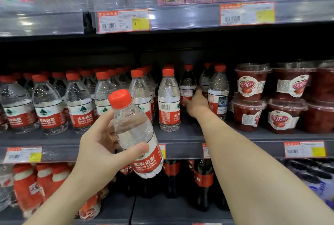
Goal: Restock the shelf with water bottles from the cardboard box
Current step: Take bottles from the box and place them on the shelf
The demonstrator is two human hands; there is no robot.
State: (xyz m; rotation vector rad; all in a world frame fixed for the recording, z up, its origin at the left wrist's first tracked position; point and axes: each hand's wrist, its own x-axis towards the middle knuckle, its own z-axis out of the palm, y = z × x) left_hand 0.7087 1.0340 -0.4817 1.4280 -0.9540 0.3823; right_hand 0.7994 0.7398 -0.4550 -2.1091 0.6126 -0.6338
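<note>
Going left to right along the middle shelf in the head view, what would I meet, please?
Rows of water bottles → right hand reaching between bottles → last water bottle → stacked red fruit cups.

Two bare arms raised, one hand gripping, one reaching deep.

The left hand (pixel 101 143) is curled closed with its thumb pressed across the front, forearm angled up from the lower left. The right hand (pixel 197 104) stretches forward on a straightened arm, its fingers hidden from view.

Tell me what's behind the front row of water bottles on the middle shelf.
Behind the front row more red caps show further rows of bottles. Toward the right hand the rows thin out. The dark back of the shelf hides how deep they go.
</note>
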